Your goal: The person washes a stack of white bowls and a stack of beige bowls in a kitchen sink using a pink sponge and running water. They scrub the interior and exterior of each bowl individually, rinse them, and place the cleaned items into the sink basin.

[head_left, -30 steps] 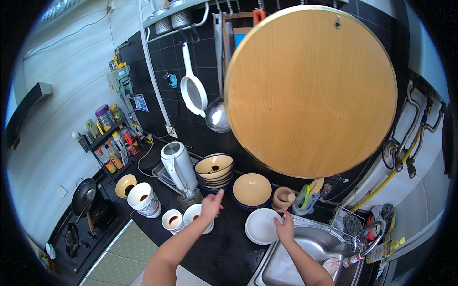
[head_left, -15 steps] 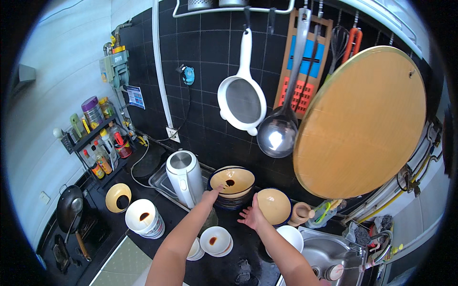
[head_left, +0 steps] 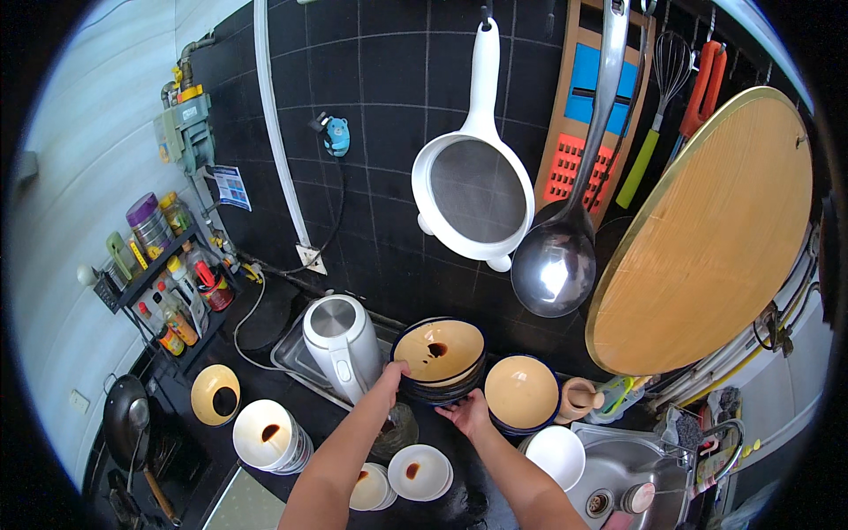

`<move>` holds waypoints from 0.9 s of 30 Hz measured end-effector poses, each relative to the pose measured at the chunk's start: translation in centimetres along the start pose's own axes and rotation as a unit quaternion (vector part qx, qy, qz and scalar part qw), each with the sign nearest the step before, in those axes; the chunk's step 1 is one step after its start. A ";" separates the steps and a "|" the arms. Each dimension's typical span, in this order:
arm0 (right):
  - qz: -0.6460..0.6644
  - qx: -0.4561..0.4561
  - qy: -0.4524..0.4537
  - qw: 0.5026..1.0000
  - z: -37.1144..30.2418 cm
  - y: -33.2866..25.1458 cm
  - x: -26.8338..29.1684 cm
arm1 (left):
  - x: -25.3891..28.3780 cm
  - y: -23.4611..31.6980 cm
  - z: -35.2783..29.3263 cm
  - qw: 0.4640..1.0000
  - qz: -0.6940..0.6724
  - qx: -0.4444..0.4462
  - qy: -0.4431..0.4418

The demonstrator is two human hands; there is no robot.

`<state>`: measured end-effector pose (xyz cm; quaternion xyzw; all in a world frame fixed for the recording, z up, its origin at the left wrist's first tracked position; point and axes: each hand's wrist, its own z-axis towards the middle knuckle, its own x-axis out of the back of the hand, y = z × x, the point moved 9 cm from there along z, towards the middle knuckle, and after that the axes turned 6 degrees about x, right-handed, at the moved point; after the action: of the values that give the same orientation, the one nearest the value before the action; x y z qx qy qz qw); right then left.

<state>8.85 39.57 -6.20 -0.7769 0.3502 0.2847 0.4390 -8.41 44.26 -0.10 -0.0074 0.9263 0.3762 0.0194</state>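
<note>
A stack of cream bowls with dark blue rims [head_left: 459,355] stands at the foot of the tiled wall. Dark liquid lies in its top bowl. My left hand [head_left: 391,383] grips the stack's left side, thumb at the rim. Low on the near right side, my right hand [head_left: 466,415] has its fingers curled against the stack's base; the fingertips are partly hidden. Another cream bowl with a blue rim [head_left: 522,394] sits just right of it. In front of my hands are small white bowls [head_left: 427,471] with brown stains inside.
A white kettle [head_left: 346,355] stands left of the stack on a metal tray. Farther left are a stack of white bowls [head_left: 262,444] and a yellow bowl [head_left: 214,385]. Right are a white bowl [head_left: 558,457], a wooden mortar [head_left: 579,399] and the sink [head_left: 618,474]. A strainer [head_left: 477,190] and ladle [head_left: 554,265] hang above.
My right hand has left the side of the single blue-rimmed bowl and gone to the stack's base. My left hand has shifted to the stack's left side. The view has moved closer.
</note>
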 end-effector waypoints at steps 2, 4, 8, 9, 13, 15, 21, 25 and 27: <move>0.007 0.008 0.026 1.000 -0.6 0.1 0.2 | 0.6 -1.0 0.6 0.999 -0.003 0.016 0.041; 0.009 0.008 0.063 0.998 -1.6 0.1 -0.5 | 0.6 -1.3 1.0 0.998 -0.017 0.025 0.054; -0.029 0.015 0.087 0.996 -1.6 -0.4 -1.2 | -0.3 -1.7 1.0 0.996 -0.071 0.044 -0.003; -0.033 0.019 0.086 0.996 -1.7 -0.6 -1.6 | -0.7 -1.4 0.5 0.995 -0.087 0.049 -0.026; -0.038 0.024 -0.010 0.999 -1.0 -1.4 -4.0 | -0.8 0.4 -1.8 0.998 -0.069 -0.001 -0.011; -0.034 0.029 -0.033 0.998 -0.7 -1.3 -3.9 | -0.6 0.1 -0.8 0.998 -0.065 -0.019 -0.012; -0.024 0.033 -0.047 0.998 -0.8 -1.2 -3.9 | -1.1 0.8 -2.5 0.995 -0.090 -0.023 -0.017; -0.009 0.024 -0.058 0.998 -1.4 -1.0 -4.6 | -0.7 1.1 -2.7 0.996 -0.075 -0.042 -0.012; 0.001 0.032 -0.084 0.996 -1.9 -1.3 -5.6 | -0.8 2.1 -4.8 0.995 -0.076 -0.060 -0.001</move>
<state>6.88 39.99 -0.49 -0.7356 0.3217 0.3376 0.4914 -7.78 42.40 4.82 -0.0786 0.8986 0.4289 0.0482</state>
